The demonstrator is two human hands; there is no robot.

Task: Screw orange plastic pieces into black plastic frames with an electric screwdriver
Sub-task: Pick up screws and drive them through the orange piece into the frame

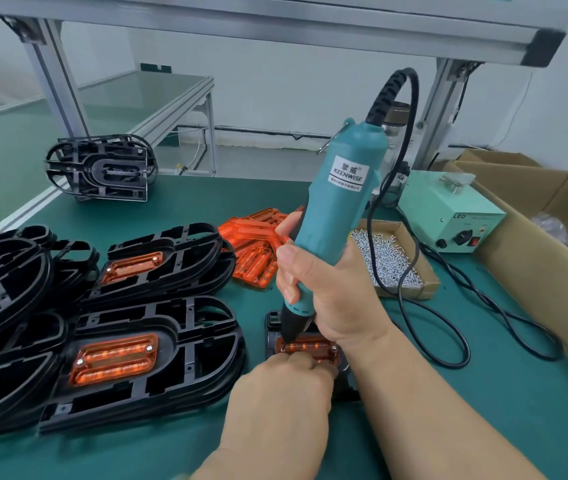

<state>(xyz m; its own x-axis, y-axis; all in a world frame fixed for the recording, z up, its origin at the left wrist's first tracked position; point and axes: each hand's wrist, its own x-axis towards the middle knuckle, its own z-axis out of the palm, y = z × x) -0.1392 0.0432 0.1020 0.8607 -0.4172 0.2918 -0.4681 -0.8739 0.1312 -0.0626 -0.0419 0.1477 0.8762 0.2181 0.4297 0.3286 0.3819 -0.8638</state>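
- Right hand [327, 292]: my fingers wrapped around electric screwdriver [338, 202], tip on orange piece [313, 348];
- Left hand [282, 393]: my curled fingers holding that piece in black frame [273, 320]

The teal screwdriver [338, 209] stands nearly upright in my right hand [324, 289]. Its black tip is down on the left corner of an orange piece [310, 349]. That piece sits in a black frame [272, 320], and my left hand [282, 400] holds it down with curled fingers. Stacked frames [206, 358] with orange inserts lie to the left, and loose orange pieces [255, 251] are heaped behind.
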